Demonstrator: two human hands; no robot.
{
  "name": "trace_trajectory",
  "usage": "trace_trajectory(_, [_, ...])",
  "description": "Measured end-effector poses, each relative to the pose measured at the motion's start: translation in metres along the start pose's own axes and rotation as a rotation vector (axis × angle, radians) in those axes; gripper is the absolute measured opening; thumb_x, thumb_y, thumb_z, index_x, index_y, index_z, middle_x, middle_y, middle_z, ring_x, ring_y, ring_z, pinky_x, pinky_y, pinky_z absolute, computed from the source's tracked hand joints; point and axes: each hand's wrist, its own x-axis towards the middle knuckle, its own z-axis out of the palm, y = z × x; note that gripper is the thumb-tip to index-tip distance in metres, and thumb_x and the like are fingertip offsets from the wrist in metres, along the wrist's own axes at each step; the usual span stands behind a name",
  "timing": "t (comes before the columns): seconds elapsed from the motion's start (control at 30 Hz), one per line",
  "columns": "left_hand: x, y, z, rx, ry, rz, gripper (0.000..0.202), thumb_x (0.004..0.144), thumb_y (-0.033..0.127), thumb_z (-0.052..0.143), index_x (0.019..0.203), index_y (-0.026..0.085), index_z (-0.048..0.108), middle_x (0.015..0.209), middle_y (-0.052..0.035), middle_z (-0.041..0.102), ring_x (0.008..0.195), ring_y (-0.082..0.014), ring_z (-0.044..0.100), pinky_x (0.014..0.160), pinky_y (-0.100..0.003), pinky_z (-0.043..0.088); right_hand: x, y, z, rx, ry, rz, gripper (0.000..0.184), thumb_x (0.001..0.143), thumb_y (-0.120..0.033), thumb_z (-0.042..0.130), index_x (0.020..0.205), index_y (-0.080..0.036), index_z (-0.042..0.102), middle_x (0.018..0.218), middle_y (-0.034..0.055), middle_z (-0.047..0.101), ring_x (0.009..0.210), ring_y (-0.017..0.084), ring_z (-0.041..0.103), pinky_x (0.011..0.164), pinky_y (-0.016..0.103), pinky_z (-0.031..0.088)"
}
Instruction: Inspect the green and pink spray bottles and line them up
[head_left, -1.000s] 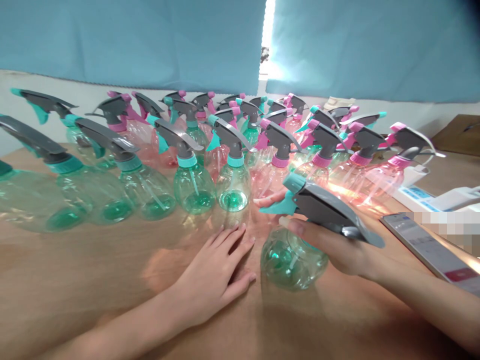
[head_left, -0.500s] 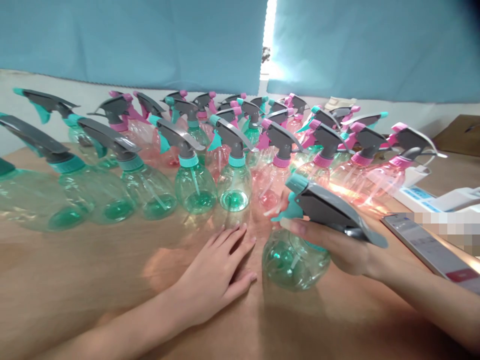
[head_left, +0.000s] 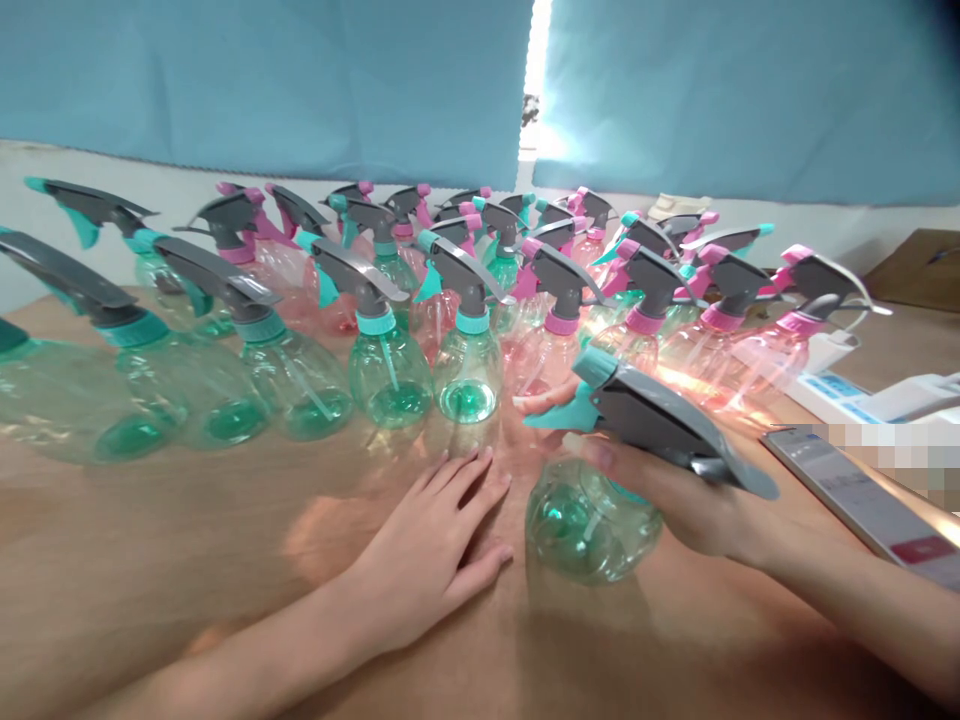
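Note:
My right hand [head_left: 675, 490] is wrapped round the neck of a green spray bottle [head_left: 585, 530] with a grey and teal spray head [head_left: 652, 410]. The bottle is tilted, its nozzle facing away to the left. A fingertip shows beyond the teal trigger [head_left: 562, 410], which stands out from the head; the other fingers are largely hidden. To the left of this bottle, my left hand [head_left: 442, 530] lies flat on the wooden table [head_left: 247, 560], fingers slightly spread, holding nothing. The nearest standing bottle ahead of it is a green spray bottle [head_left: 469, 375] with a teal collar.
Several green and pink spray bottles stand in rows across the back of the table, among them a pink one [head_left: 780, 350] at the right. A phone [head_left: 855, 500] and a white power strip [head_left: 840, 400] lie at the right. Blue curtains [head_left: 262, 90] hang behind.
The teal trigger has swung outward, away from the bottle's neck, and the fingertip on it has moved left. My left hand has stayed in place.

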Motion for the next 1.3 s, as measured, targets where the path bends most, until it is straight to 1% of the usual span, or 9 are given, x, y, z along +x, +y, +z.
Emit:
trace_trajectory(0.13, [-0.0010,-0.0002,-0.0001,0.005,0.000,0.007,0.053,0.098,0.042,0.051,0.145,0.020,0.045,0.154,-0.0133,0.042,0.141,-0.0348,0.037,0.112,-0.056,0.034,0.0017,-0.0059,-0.0003,0.059,-0.013,0.049,0.030,0.094,-0.048,0.054,0.119,-0.036,0.066,0.081,-0.0003,0.075,0.080,0.026,0.071,0.075,0.039,0.059])
trace_trajectory(0.23, [-0.0012,0.0003,-0.0004,0.019,-0.011,0.003,0.053,0.098,0.042,0.051,0.145,0.019,0.045,0.154,-0.0136,0.041,0.141,-0.0344,0.036,0.112,-0.056,0.034,0.0023,-0.0066,-0.0011,0.065,-0.004,0.047,0.032,0.094,-0.047,0.055,0.123,-0.037,0.064,0.083,-0.0005,0.075,0.079,0.026,0.071,0.079,0.041,0.058])
trace_trajectory(0.3, [-0.0011,0.0006,-0.0008,0.031,-0.020,0.001,0.053,0.099,0.043,0.050,0.146,0.019,0.045,0.155,-0.0142,0.040,0.142,-0.0342,0.036,0.112,-0.056,0.034,0.0023,-0.0058,-0.0016,0.054,-0.003,0.042,0.032,0.094,-0.046,0.056,0.124,-0.037,0.063,0.081,-0.0013,0.075,0.077,0.025,0.070,0.081,0.042,0.058])
trace_trajectory(0.5, [-0.0017,0.0008,-0.0018,0.031,-0.032,-0.001,0.053,0.099,0.043,0.049,0.147,0.019,0.044,0.155,-0.0134,0.040,0.141,-0.0337,0.036,0.112,-0.056,0.034,0.0016,-0.0045,-0.0016,0.044,-0.031,0.046,0.033,0.096,-0.046,0.053,0.126,-0.038,0.062,0.078,-0.0017,0.074,0.073,0.024,0.070,0.077,0.040,0.057])
trace_trajectory(0.63, [-0.0017,0.0011,-0.0018,0.024,-0.028,-0.001,0.053,0.099,0.042,0.050,0.146,0.019,0.044,0.154,-0.0136,0.041,0.141,-0.0343,0.036,0.113,-0.056,0.034,0.0012,-0.0036,-0.0024,0.007,-0.028,0.035,0.034,0.097,-0.046,0.052,0.128,-0.037,0.062,0.080,-0.0017,0.074,0.071,0.022,0.069,0.080,0.040,0.057])
trace_trajectory(0.73, [-0.0006,0.0008,-0.0015,0.026,-0.030,-0.002,0.053,0.099,0.042,0.050,0.146,0.018,0.045,0.154,-0.0141,0.041,0.141,-0.0348,0.036,0.112,-0.056,0.034,0.0006,-0.0021,-0.0028,-0.037,-0.013,0.016,0.034,0.097,-0.047,0.050,0.127,-0.035,0.062,0.081,-0.0010,0.074,0.075,0.022,0.070,0.081,0.039,0.057])
trace_trajectory(0.93, [0.0005,0.0006,-0.0009,0.021,-0.031,-0.005,0.055,0.099,0.042,0.050,0.147,0.017,0.044,0.155,-0.0138,0.039,0.142,-0.0346,0.035,0.113,-0.056,0.033,0.0002,0.0004,-0.0023,-0.107,0.013,-0.017,0.033,0.097,-0.048,0.048,0.123,-0.034,0.065,0.084,0.0002,0.074,0.080,0.023,0.070,0.078,0.038,0.058])
trace_trajectory(1.2, [0.0006,0.0011,-0.0009,0.002,-0.009,-0.002,0.053,0.097,0.041,0.053,0.145,0.018,0.047,0.154,-0.0142,0.041,0.141,-0.0359,0.037,0.112,-0.057,0.034,0.0007,0.0012,-0.0029,-0.086,0.004,-0.023,0.031,0.097,-0.045,0.050,0.124,-0.038,0.064,0.081,0.0007,0.073,0.072,0.024,0.069,0.074,0.041,0.057])
trace_trajectory(1.3, [-0.0005,0.0006,-0.0001,-0.003,-0.007,-0.003,0.054,0.098,0.042,0.052,0.145,0.019,0.046,0.154,-0.0139,0.041,0.141,-0.0359,0.037,0.112,-0.057,0.033,0.0012,0.0009,-0.0023,-0.107,0.022,-0.044,0.031,0.097,-0.045,0.050,0.124,-0.041,0.064,0.078,0.0005,0.073,0.067,0.024,0.068,0.069,0.040,0.057])
